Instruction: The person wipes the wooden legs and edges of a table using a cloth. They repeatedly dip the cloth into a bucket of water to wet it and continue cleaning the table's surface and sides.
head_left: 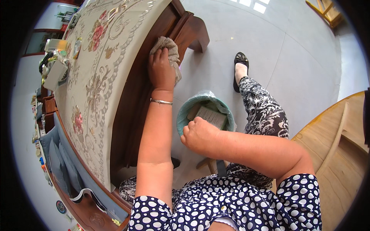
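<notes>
A grey-beige cloth (pixel 168 48) is bunched under the fingers of my left hand (pixel 161 72), which presses it against the dark wooden side (pixel 135 82) of the table. My left arm reaches forward, a silver bangle at the wrist. Closed into a fist, my right hand (pixel 201 135) is over the near rim of a green bin (pixel 181 111); no object shows in it, and its fingertips are turned out of sight. Inside the bin, which has a clear plastic liner, lies a flat pale box (pixel 211 116).
A floral tablecloth (pixel 94 90) covers the tabletop, with small boxes (pixel 56 75) at its far left. A curved table leg (pixel 198 34) stands on the grey floor (pixel 266 42). Beyond the table's near end is a sofa with cushions (pixel 63 165). A wooden chair (pixel 335 142) is at right.
</notes>
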The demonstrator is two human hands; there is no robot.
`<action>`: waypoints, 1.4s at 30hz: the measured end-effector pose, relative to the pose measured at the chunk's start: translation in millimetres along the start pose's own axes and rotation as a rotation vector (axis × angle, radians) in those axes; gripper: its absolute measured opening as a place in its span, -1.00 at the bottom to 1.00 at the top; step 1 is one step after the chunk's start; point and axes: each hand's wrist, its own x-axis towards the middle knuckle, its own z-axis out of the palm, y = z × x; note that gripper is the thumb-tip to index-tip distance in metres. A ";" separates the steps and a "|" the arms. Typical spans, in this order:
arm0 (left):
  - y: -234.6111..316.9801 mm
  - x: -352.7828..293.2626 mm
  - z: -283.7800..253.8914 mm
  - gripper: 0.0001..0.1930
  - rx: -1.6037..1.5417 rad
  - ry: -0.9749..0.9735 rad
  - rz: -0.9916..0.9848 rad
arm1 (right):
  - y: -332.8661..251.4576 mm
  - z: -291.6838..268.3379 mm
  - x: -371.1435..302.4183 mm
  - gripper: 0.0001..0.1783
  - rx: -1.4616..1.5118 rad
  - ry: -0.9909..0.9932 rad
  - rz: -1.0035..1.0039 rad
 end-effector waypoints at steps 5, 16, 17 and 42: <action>13.7 45.9 27.6 -0.67 -0.066 0.017 0.063 | 3.0 -4.0 -5.2 -0.58 0.017 -0.052 0.001; 36.5 95.4 51.0 -0.69 -0.017 -0.142 0.039 | 5.2 -4.2 -2.3 -0.43 0.045 -0.095 0.009; 37.6 90.2 48.2 -0.74 0.016 -0.129 0.031 | 6.4 -1.4 -2.2 -0.48 0.033 -0.067 0.019; -73.3 -282.1 -180.4 -0.56 0.280 -0.140 -0.425 | 30.2 21.1 16.9 -0.71 -0.059 -0.049 0.078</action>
